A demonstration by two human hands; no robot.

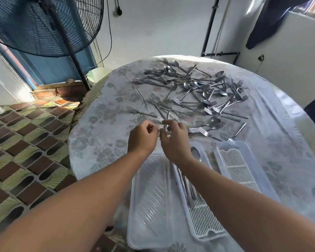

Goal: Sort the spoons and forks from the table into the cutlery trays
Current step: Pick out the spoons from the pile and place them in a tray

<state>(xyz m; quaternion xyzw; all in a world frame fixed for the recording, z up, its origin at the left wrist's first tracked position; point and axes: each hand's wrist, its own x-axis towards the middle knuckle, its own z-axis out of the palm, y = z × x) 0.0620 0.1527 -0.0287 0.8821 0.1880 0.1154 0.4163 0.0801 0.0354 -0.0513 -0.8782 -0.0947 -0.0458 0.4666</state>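
Steel forks [204,99]; slotted plastic trays [205,220]

Single head-worn wide-angle view, looking forward and down from close above the near edge of the round table [102,142]. Trays sit nearest, cutlery pile farther. Floor left, wall far. No second view.

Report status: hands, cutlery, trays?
Both hands pinching cutlery at pile's near edge. Middle tray has some pieces; right tray bare. Nothing blocking.

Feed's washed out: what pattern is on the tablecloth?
Faded floral print on pale tablecloth, clearest in the head view.
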